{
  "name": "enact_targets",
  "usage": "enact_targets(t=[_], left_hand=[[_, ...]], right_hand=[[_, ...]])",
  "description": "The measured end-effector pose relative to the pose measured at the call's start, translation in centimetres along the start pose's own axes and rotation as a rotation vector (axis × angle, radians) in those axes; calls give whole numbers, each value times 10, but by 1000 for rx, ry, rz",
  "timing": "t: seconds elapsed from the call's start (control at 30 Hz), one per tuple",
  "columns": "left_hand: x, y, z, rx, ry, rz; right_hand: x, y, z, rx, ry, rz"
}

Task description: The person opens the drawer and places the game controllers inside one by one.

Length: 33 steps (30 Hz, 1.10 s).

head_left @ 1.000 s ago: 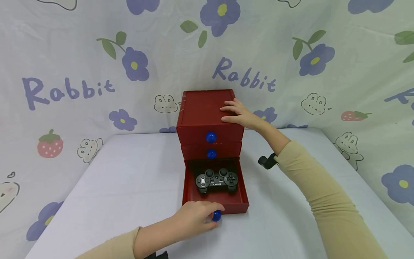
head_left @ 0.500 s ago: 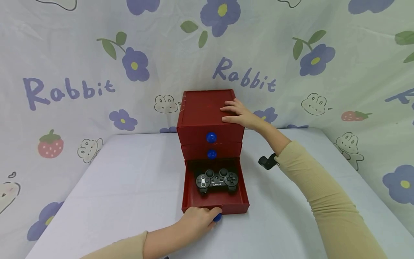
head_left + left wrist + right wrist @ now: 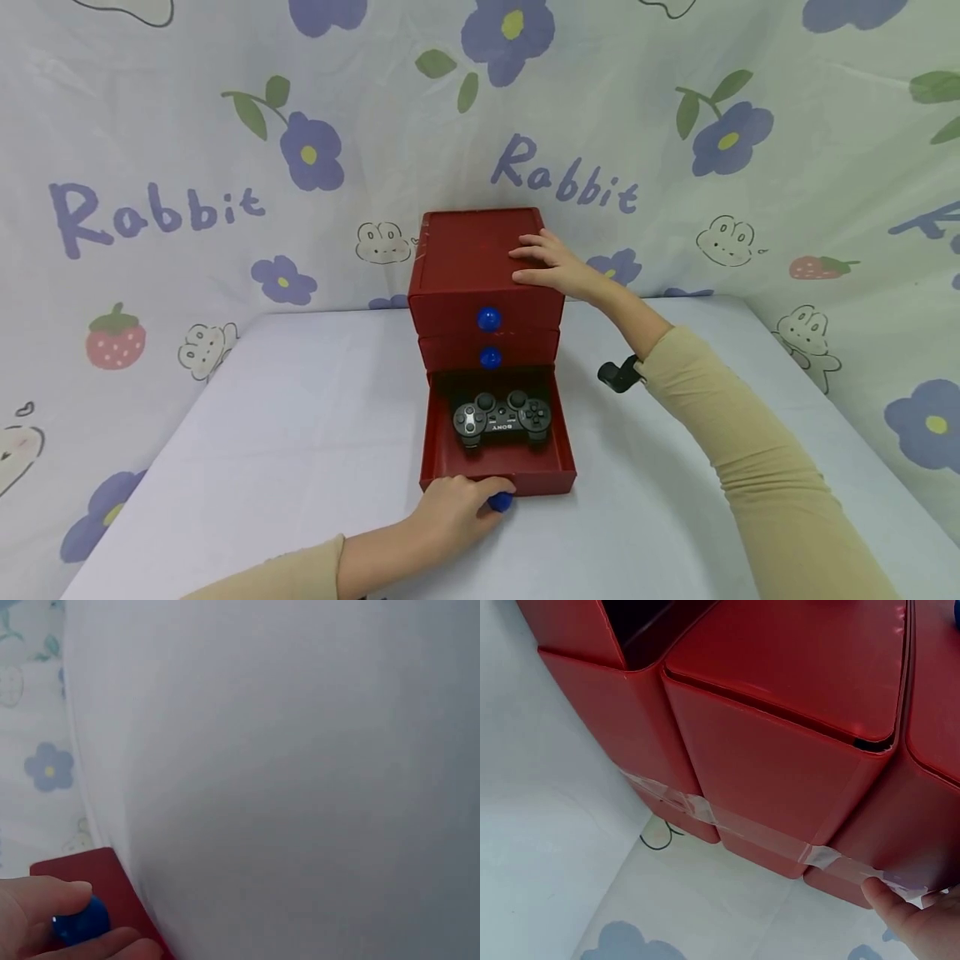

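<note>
Bottom drawer open, knob pinched, cabinet braced.

Nearest, left hand (image 3: 457, 515) now closed round the blue knob (image 3: 500, 501) of the pulled-out bottom drawer (image 3: 555, 479), nudged slightly inward since a second ago; inside, black game controller (image 3: 501, 417). Farther back, right hand (image 3: 551, 262) flat, fingers straight, atop the red cabinet (image 3: 465, 258), upper drawers closed.

White table (image 3: 300, 433), red drawer chest (image 3: 465, 258) on it
</note>
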State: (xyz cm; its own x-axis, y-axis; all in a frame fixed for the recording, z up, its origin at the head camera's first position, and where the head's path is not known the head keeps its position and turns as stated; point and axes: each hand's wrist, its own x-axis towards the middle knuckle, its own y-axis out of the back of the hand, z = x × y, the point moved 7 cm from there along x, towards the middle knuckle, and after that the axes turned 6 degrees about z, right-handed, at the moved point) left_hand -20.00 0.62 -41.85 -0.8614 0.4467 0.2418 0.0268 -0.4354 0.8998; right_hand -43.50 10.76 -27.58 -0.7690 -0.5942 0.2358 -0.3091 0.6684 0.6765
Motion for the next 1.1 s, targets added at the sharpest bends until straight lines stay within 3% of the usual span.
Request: enact_targets(t=[0.4, 0.7, 1.1], left_hand=[[12, 9, -2, -9, 32, 9], [24, 8, -14, -50, 83, 8], [34, 10, -24, -56, 97, 37]], right_hand=[[0, 0, -1, 6, 7, 0], [-1, 0, -3, -4, 2, -2], [-2, 0, -3, -5, -6, -1]])
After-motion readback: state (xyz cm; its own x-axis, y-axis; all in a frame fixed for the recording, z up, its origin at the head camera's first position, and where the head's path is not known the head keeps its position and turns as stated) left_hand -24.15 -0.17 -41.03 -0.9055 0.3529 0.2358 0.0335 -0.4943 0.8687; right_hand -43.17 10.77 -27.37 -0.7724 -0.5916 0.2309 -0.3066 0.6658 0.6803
